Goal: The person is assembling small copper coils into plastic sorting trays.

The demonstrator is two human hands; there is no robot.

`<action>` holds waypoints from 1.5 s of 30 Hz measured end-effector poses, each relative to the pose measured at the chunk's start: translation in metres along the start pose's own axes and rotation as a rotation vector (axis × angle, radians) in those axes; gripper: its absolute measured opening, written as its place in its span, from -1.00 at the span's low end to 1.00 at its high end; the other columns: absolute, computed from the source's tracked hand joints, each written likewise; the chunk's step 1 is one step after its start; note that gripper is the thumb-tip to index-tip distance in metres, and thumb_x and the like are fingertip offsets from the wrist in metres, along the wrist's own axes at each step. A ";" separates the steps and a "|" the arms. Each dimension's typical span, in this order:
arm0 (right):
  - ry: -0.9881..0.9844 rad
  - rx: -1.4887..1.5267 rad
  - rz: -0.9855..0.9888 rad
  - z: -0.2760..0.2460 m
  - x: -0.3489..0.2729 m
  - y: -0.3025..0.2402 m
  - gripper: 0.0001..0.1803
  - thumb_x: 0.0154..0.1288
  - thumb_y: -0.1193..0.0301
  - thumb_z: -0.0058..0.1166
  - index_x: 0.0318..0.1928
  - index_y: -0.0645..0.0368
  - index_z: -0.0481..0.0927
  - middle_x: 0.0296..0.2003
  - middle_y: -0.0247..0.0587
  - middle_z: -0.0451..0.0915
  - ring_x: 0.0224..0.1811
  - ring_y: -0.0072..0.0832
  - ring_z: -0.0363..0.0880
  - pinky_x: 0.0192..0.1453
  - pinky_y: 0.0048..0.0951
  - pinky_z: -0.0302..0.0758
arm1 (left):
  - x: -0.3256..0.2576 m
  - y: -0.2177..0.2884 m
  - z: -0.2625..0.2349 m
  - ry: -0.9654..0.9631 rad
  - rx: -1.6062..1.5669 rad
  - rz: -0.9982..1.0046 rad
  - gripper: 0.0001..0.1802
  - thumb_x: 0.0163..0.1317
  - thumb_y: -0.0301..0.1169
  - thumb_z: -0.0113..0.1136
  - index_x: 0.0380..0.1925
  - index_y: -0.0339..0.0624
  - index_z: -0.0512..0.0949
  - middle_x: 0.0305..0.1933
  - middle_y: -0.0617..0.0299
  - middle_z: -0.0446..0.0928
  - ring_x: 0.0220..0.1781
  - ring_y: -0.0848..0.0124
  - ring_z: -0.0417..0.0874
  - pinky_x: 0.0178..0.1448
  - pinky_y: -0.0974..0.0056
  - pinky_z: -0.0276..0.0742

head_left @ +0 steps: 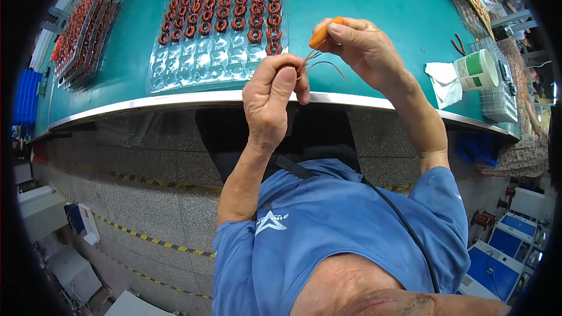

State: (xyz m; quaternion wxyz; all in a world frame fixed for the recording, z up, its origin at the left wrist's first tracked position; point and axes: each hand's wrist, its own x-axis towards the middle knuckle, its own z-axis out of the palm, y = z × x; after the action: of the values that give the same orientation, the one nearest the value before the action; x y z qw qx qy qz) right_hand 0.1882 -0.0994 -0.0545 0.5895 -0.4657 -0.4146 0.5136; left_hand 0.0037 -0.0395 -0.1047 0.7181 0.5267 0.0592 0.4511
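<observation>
My left hand (268, 96) is closed around a copper-wound ring coil (287, 68) near the front edge of the bench. Only part of the coil shows between the thumb and fingers. Several loose copper wire ends (310, 58) stick out of it to the right, one of them curving away. Just above and to the right, my right hand (369, 50) pinches a small tool with an orange handle (324, 34). Its lower end points toward the wires; I cannot make out its tip or whether it touches them.
A clear plastic tray (193, 64) holds rows of ring coils, its front pockets bare. Stacked trays (88, 35) of coils stand at the left. On the right are a white cloth (443, 83), a white-and-green tub (475, 70) and clear trays (499, 96). The green bench (374, 0) has a metal edge.
</observation>
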 end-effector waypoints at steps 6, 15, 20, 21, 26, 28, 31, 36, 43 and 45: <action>-0.051 0.215 0.118 0.000 0.010 0.018 -0.69 0.42 0.26 0.01 -0.17 0.29 0.62 -0.23 -0.20 0.62 -0.12 -0.49 0.53 0.14 -0.38 0.41 | -0.003 0.000 -0.006 -0.012 -0.107 -0.065 -0.71 0.49 -0.30 -0.12 -0.09 -0.33 0.44 -0.47 0.16 0.43 -0.54 0.45 0.44 -0.43 0.41 0.40; 0.038 0.271 0.180 0.002 0.010 0.031 -0.70 0.42 0.24 0.02 -0.20 0.25 0.61 -0.29 -0.26 0.58 -0.19 -0.54 0.50 0.03 -0.47 0.44 | -0.007 0.003 -0.017 -0.072 0.003 -0.162 -0.70 0.46 -0.36 -0.07 0.09 -0.29 0.34 -0.37 0.21 0.43 -0.42 0.49 0.46 -0.29 0.42 0.43; 0.006 0.309 0.175 0.004 0.012 0.038 -0.67 0.42 0.22 0.01 -0.20 0.27 0.62 -0.31 -0.25 0.58 -0.22 -0.55 0.49 -0.02 -0.49 0.45 | -0.008 0.005 -0.015 -0.028 -0.004 -0.134 -0.70 0.44 -0.41 -0.02 0.09 -0.30 0.34 -0.38 0.24 0.44 -0.43 0.53 0.47 -0.29 0.46 0.43; 0.005 0.308 0.174 0.007 0.011 0.037 -0.67 0.42 0.22 0.01 -0.20 0.27 0.62 -0.31 -0.25 0.58 -0.22 -0.55 0.49 -0.02 -0.49 0.45 | -0.009 0.005 -0.015 -0.006 0.009 -0.146 -0.71 0.44 -0.42 -0.02 0.08 -0.30 0.35 -0.39 0.25 0.44 -0.44 0.53 0.47 -0.30 0.46 0.43; 0.129 -0.321 -0.323 0.020 -0.003 0.030 -0.70 0.40 0.24 0.05 -0.23 0.24 0.66 -0.31 -0.31 0.58 -0.27 -0.60 0.47 -0.11 -0.56 0.44 | -0.004 0.010 -0.018 0.021 -0.007 -0.195 -0.75 0.44 -0.42 -0.05 0.04 -0.31 0.37 -0.42 0.27 0.42 -0.43 0.53 0.48 -0.29 0.46 0.43; 0.126 -0.429 -0.419 0.021 -0.004 0.022 -0.73 0.36 0.25 0.11 -0.25 0.21 0.68 -0.32 -0.30 0.59 -0.30 -0.59 0.50 -0.21 -0.54 0.47 | -0.002 0.015 -0.015 0.024 -0.039 -0.199 -0.76 0.44 -0.42 -0.05 0.03 -0.30 0.38 -0.43 0.28 0.42 -0.42 0.52 0.48 -0.27 0.45 0.42; 0.158 -0.694 -0.504 0.026 -0.009 0.016 -0.76 0.34 0.28 0.13 -0.25 0.22 0.68 -0.30 -0.28 0.59 -0.29 -0.55 0.53 -0.24 -0.52 0.49 | 0.001 0.011 -0.018 0.032 -0.085 -0.215 -0.79 0.42 -0.45 -0.04 -0.02 -0.29 0.38 -0.42 0.27 0.42 -0.42 0.52 0.47 -0.28 0.44 0.43; 0.131 -0.400 -0.375 0.027 -0.017 0.016 -0.74 0.35 0.30 0.11 -0.19 0.27 0.67 -0.27 -0.24 0.60 -0.22 -0.51 0.53 -0.11 -0.48 0.48 | -0.003 0.016 -0.011 0.038 -0.153 -0.195 -0.82 0.40 -0.48 -0.04 -0.05 -0.28 0.38 -0.40 0.22 0.43 -0.42 0.48 0.47 -0.28 0.42 0.44; 0.084 0.164 -0.032 0.018 -0.007 0.034 -0.66 0.43 0.27 0.02 -0.03 0.32 0.60 -0.27 -0.25 0.61 -0.18 -0.56 0.52 -0.01 -0.49 0.46 | -0.011 0.010 -0.017 -0.054 -0.208 -0.153 -0.73 0.40 -0.46 0.01 0.05 -0.28 0.35 -0.31 0.13 0.47 -0.39 0.37 0.54 -0.27 0.31 0.51; 0.109 -0.111 -0.152 0.014 -0.008 0.034 -0.62 0.37 0.29 0.12 0.07 0.28 0.56 -0.27 -0.28 0.60 -0.15 -0.57 0.54 -0.02 -0.50 0.50 | -0.012 0.009 -0.018 0.022 -0.078 -0.152 -0.73 0.41 -0.49 0.00 0.06 -0.32 0.33 -0.28 0.13 0.50 -0.36 0.45 0.56 -0.24 0.36 0.57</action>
State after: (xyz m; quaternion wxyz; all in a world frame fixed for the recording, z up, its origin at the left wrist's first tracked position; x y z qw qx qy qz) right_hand 0.1659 -0.1046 -0.0848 0.6216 -0.4922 -0.4438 0.4176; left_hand -0.0188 -0.0352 -0.1095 0.7696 0.4872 0.0894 0.4029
